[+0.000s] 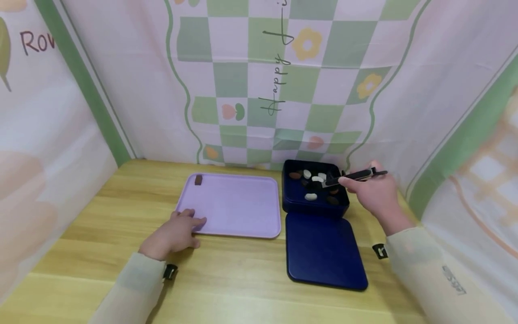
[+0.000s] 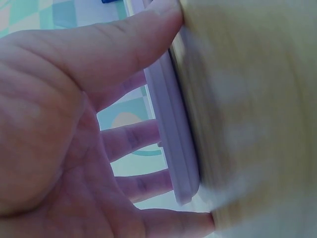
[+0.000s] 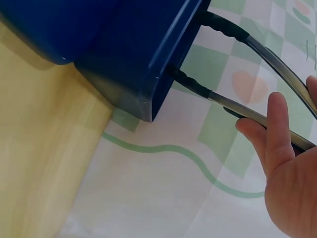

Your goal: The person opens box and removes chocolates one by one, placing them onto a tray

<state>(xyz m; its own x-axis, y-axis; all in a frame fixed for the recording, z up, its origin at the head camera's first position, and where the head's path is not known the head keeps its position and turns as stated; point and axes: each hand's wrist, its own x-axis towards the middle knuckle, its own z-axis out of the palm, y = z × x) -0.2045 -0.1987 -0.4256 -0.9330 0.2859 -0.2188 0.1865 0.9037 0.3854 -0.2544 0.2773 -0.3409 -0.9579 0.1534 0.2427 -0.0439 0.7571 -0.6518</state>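
My right hand (image 1: 374, 191) grips a pair of metal tongs (image 3: 277, 64) with black tips. The tongs' tips reach down inside a dark blue box (image 1: 315, 209), and in the right wrist view the two arms stand apart. Several white, brown and black oval pieces (image 1: 310, 196) lie in the box; what is between the tips is hidden. My left hand (image 1: 176, 231) rests at the near left corner of a lilac tray (image 1: 238, 207), its fingers fairly straight over the rim and its thumb at the near edge. A small dark brown block (image 1: 198, 180) sits on the tray's far left corner.
A dark blue lid (image 1: 325, 252) lies flat in front of the box, right of the tray. All of it stands on a wooden table (image 1: 226, 279). Printed cloth (image 1: 267, 81) hangs close behind the tray and box, and more cloth hangs on both sides.
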